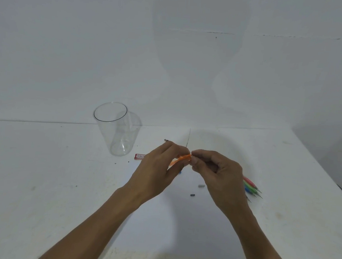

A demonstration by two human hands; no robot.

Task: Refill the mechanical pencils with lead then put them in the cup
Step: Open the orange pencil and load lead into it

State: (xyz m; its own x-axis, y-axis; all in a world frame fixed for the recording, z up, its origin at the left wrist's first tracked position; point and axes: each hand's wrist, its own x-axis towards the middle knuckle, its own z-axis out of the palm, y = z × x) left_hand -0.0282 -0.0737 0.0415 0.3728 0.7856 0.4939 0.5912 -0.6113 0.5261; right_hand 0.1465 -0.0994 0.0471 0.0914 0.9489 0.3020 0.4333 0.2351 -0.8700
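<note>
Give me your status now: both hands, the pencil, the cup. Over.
Left hand grips orange pencil; right hand pinches its end. Cup upright, empty. Nothing between hands and cup.

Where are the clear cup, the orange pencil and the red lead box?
clear cup (113, 134), head view, side wall.
orange pencil (183, 157), head view, exposed barrel.
red lead box (139, 156), head view, top face.

Our fingers (170, 150) hide most of the orange pencil (181, 158); our right hand (217, 174) covers the rear of the other pencils (252, 187).
</note>
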